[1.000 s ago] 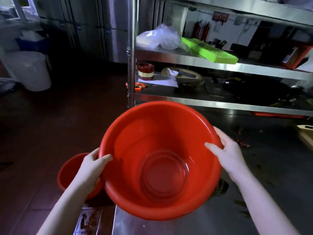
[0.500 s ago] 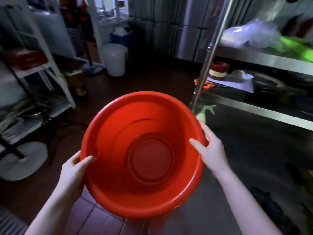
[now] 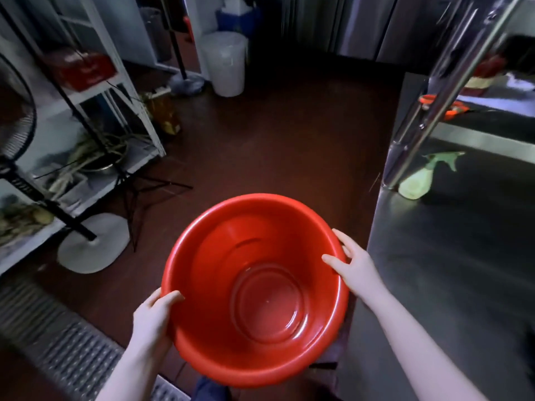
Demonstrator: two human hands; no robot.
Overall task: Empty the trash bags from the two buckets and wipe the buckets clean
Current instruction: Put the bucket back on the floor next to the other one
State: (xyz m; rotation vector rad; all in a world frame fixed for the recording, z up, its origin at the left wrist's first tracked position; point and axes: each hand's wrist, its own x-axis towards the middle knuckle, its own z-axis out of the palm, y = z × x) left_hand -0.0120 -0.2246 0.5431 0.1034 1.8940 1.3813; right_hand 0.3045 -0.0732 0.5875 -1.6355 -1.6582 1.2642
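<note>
I hold a round red bucket (image 3: 231, 270) in front of me over the dark red floor, its mouth facing up toward the camera. Its inside is bare, with no bag in it. My left hand (image 3: 153, 316) grips the rim at the lower left, thumb inside. On the right side of the rim sits my right hand (image 3: 353, 264), thumb hooked over the edge. The second red bucket is out of view.
A steel table (image 3: 451, 256) with a green spray bottle (image 3: 419, 178) and a shelf post (image 3: 428, 99) stands to the right. A white shelf rack (image 3: 95, 91) and a fan base (image 3: 92, 244) are left. A white bin (image 3: 224, 65) stands far back. A floor grate (image 3: 72, 354) runs lower left.
The view has swung left, away from the steel table and shelves toward the open floor. The bucket moved with my hands off the table edge; both grips are unchanged.
</note>
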